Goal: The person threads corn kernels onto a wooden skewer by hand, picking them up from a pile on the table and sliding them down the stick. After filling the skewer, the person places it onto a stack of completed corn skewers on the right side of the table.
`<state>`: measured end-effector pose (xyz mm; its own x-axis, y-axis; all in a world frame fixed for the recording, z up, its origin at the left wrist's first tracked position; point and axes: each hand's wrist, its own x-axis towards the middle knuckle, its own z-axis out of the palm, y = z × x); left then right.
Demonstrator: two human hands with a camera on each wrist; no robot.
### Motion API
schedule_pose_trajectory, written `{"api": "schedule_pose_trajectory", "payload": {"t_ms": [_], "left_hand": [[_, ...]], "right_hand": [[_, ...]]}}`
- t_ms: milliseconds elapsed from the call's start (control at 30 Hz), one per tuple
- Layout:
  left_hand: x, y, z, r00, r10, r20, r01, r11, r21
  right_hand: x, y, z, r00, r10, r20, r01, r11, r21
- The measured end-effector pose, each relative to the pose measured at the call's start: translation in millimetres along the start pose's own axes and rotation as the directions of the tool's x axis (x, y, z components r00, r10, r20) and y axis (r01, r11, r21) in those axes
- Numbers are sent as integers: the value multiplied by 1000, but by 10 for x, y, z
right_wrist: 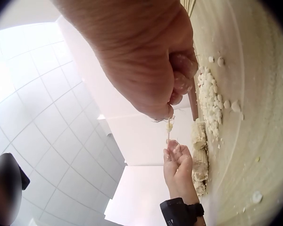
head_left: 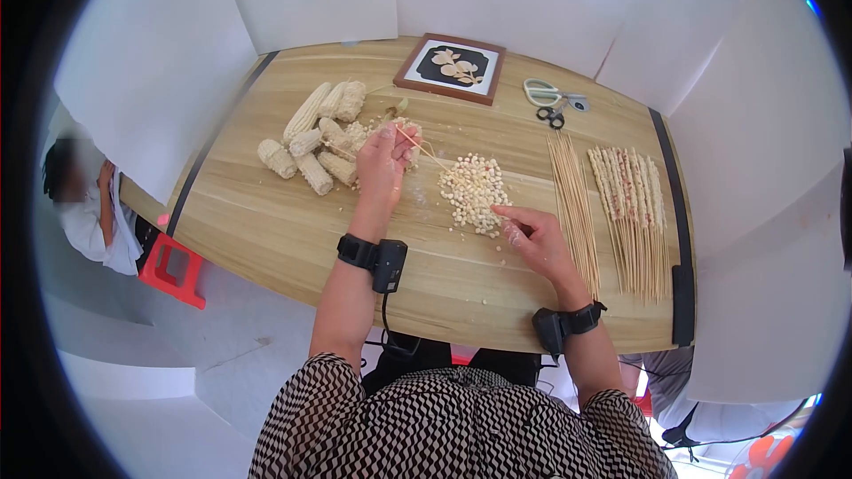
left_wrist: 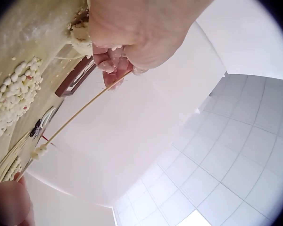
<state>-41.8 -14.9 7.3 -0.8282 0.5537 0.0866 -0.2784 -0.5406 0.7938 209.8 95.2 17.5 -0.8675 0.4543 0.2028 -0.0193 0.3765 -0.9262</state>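
Note:
My left hand (head_left: 380, 164) pinches one end of a thin bamboo skewer (left_wrist: 85, 108) between thumb and fingers. A few pale corn kernels (left_wrist: 38, 151) are threaded near its other end. There the right hand (head_left: 539, 244) has its thumb and index finger at the tip, pinching it, with the other fingers curled in the right wrist view. Below the skewer lies a heap of loose white corn kernels (head_left: 475, 191), a few of them reddish. Bits of kernel stick to the fingers of the left hand.
Stripped and whole corn cobs (head_left: 311, 137) lie to the left. A framed flower picture (head_left: 453, 68) and scissors (head_left: 552, 96) are at the back. Bare skewers (head_left: 574, 213) and kernel-covered skewers (head_left: 627, 191) lie to the right. Another person sits beyond the left edge near a red stool (head_left: 173, 270).

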Motion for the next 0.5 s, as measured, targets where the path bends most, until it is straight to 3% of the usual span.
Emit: {"api": "schedule_pose_trajectory", "payload": {"t_ms": [200, 333, 500], "left_hand": [[-11, -6, 4, 998, -64, 3, 64, 998, -20], [-18, -43, 8, 997, -52, 54, 54, 998, -25], [-55, -113, 83, 991, -94, 92, 82, 988, 128]], "right_hand": [[14, 23, -30, 999, 36, 38, -32, 996, -86], [24, 92, -31, 999, -32, -3, 31, 991, -130], [36, 101, 3, 997, -78, -25, 76, 994, -80]]}}
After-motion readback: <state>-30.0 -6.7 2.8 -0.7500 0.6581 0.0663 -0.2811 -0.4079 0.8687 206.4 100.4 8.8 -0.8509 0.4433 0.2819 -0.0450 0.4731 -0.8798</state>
